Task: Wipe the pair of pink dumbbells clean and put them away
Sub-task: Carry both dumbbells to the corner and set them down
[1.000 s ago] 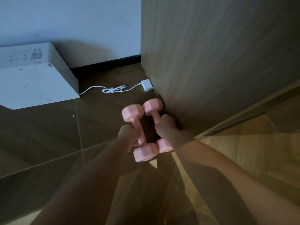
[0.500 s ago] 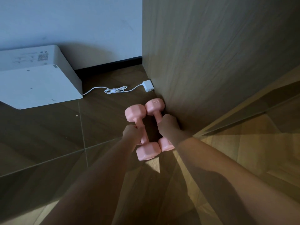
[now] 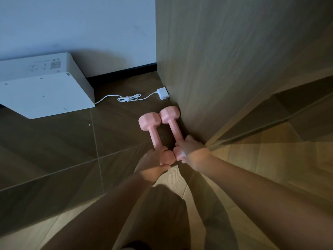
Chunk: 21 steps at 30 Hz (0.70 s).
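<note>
My left hand (image 3: 155, 162) curls around the near head of the left dumbbell (image 3: 155, 135), while my right hand (image 3: 191, 150) closes over the near head of the right dumbbell (image 3: 173, 128), though dim light makes the exact finger hold hard to read. Both pink weights lie side by side on the dark floor (image 3: 54, 150), far heads touching, the right one just beside the foot of a wood panel (image 3: 234, 69). Beyond them sit a white charger (image 3: 163, 93) with its cable (image 3: 126, 99), and a white box (image 3: 45, 94) by the wall (image 3: 72, 24).
</note>
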Tool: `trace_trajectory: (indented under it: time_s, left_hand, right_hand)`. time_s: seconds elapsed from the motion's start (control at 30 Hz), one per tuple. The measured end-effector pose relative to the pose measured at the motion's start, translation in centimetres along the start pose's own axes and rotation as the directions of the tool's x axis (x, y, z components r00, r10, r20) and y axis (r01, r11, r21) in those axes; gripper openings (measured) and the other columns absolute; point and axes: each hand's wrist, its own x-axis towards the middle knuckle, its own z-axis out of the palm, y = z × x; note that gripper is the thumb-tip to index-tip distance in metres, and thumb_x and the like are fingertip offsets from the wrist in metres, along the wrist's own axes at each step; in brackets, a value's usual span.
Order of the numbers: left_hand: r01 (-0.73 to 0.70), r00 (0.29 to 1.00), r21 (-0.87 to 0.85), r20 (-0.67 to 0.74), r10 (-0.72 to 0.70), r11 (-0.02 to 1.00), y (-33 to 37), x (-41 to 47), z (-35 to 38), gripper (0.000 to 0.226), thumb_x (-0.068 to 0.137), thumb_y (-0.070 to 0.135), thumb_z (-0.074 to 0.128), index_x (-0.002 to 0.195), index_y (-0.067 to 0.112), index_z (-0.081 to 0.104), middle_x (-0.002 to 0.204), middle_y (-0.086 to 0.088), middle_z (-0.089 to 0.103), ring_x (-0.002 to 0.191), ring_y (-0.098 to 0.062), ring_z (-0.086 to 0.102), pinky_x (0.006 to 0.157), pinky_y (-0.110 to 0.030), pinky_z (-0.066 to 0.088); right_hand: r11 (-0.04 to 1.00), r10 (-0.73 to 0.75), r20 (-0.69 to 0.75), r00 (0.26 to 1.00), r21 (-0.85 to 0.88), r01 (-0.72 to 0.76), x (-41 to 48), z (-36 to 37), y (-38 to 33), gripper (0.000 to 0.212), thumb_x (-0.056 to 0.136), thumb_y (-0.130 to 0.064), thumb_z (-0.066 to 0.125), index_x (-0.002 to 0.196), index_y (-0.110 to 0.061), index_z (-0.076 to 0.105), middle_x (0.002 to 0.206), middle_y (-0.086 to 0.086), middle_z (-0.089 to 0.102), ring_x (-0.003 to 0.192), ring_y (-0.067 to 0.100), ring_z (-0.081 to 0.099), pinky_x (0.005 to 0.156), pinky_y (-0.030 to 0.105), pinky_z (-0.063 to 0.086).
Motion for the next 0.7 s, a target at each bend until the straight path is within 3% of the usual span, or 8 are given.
trace_trajectory:
  time_s: [0.2,0.7]
  left_hand:
    - [0.054,0.997,-0.045,-0.044,-0.056,0.998,0.1,0.8,0.6,0.059,0.084,0.024,0.076,0.137,0.026,0.050,0.132,-0.004,0.060,0.120,-0.023,0.058,0.100,-0.033,0.044]
    - [0.102,0.994,-0.059,-0.034,-0.104,0.993,-0.2,1.4,1.4,0.058,0.084,0.023,0.077,0.135,0.027,0.050,0.129,-0.005,0.061,0.118,-0.024,0.059,0.093,-0.029,0.043]
  right_hand:
    - [0.999,0.019,-0.038,0.999,0.049,-0.017,-0.6,0.5,0.2,0.041,0.098,-0.012,0.055,0.135,-0.026,0.046,0.130,0.008,0.039,0.111,0.032,0.056,0.098,0.043,0.049]
    - [0.999,0.018,-0.020,1.000,-0.033,-0.018,0.0,0.5,0.4,0.034,0.103,-0.029,0.047,0.136,-0.027,0.042,0.131,0.008,0.036,0.114,0.034,0.051,0.099,0.041,0.047]
